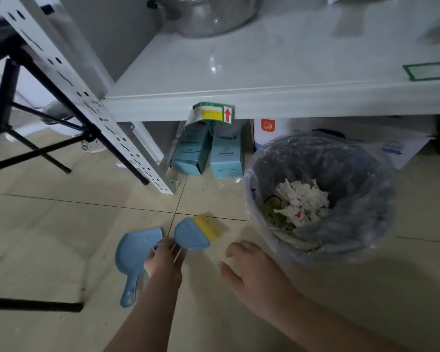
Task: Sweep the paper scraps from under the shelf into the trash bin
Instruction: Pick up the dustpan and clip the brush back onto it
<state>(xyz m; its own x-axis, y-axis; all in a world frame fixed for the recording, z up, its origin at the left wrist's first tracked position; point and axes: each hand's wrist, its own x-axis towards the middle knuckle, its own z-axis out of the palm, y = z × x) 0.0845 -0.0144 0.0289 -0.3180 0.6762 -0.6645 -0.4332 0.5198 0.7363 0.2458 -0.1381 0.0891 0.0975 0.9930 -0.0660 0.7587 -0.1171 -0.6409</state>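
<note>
A small blue dustpan (pixel 134 252) lies flat on the tiled floor, handle toward me. Beside it on the right lies a blue hand brush (pixel 192 233) with yellow bristles pointing up and right. My left hand (pixel 165 260) reaches between them, fingertips touching the brush's blue back and the pan's edge; its fingers are spread and grip nothing. My right hand (pixel 252 273) hovers open to the right, near the trash bin (pixel 366 199). The bin has a clear liner and holds white paper scraps (pixel 302 199). The white shelf (pixel 239 100) spans the top.
Two light-blue boxes (pixel 208 151) and a white carton (pixel 269 130) stand under the shelf. A perforated white shelf post (pixel 127 146) slants down at left, with black stand legs (pixel 36 148) around it. A metal pot (pixel 208 13) sits on the shelf.
</note>
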